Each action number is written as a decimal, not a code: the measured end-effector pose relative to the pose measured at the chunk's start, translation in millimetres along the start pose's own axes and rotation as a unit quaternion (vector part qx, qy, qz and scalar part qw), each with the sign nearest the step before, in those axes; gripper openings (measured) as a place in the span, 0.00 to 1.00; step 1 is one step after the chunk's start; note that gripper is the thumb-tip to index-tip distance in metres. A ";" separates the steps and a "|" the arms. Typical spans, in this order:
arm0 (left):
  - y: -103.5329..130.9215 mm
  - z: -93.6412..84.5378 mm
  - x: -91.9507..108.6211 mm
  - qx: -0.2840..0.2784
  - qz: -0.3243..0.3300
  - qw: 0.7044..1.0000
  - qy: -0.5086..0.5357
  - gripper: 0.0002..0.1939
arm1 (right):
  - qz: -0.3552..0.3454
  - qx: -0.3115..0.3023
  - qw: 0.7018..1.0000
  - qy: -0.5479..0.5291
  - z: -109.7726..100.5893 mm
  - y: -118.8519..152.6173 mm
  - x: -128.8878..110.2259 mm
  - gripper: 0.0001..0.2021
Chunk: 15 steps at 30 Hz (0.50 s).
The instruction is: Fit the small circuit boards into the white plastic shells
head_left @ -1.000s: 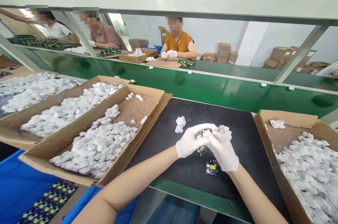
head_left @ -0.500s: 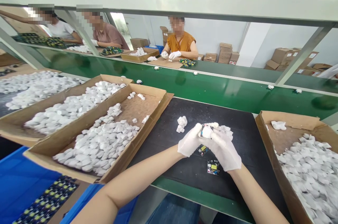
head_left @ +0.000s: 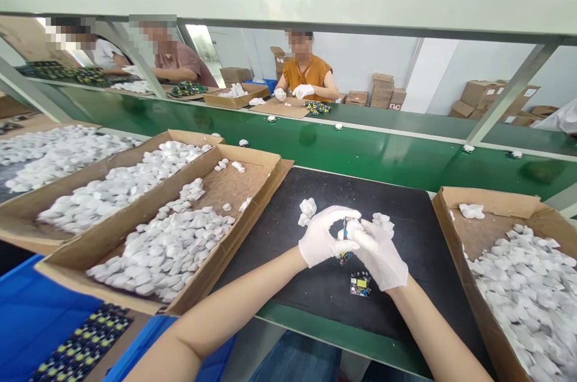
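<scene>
The left hand (head_left: pixel 321 239) and right hand (head_left: pixel 382 254) pinch one circuit board (head_left: pixel 347 228) over the black mat (head_left: pixel 273 238); bare mat separates them from the right-hand box (head_left: pixel 509 199).

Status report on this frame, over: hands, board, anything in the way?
Left hand and right hand gripping one circuit board between them. Fingers covering part of it. Loose board lying on black mat, nearer the wearer.

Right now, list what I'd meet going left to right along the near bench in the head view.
Heap of white pieces, farther left carton, nearer left carton, left hand, held circuit board, right hand, right carton.
</scene>
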<state>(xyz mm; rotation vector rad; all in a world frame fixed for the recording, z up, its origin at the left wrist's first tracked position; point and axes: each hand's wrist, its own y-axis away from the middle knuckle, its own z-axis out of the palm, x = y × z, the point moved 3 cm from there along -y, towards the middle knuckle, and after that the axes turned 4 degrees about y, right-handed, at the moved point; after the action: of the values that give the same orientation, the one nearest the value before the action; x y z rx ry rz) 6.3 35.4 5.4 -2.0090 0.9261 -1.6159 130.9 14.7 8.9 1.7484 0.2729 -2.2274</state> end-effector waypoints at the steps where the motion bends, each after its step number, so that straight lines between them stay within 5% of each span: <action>1: 0.0 0.2 0.0 -0.005 0.007 1.000 -0.005 0.25 | -0.005 0.006 1.000 0.019 -0.9 -0.4 -0.6 0.11; 9: 2.4 3.1 -5.8 0.005 0.014 1.000 0.002 0.30 | -0.009 0.037 0.998 0.044 -7.6 -4.4 3.0 0.10; 15: 2.5 4.7 -12.4 0.014 -0.111 0.990 0.085 0.27 | 0.040 0.007 0.999 -0.030 -6.6 -5.9 13.3 0.10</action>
<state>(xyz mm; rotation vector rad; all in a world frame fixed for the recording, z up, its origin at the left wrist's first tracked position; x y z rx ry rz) 8.9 42.0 -6.2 -2.0400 0.7526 -1.9330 132.0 20.9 -5.8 1.6647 0.1711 -2.2254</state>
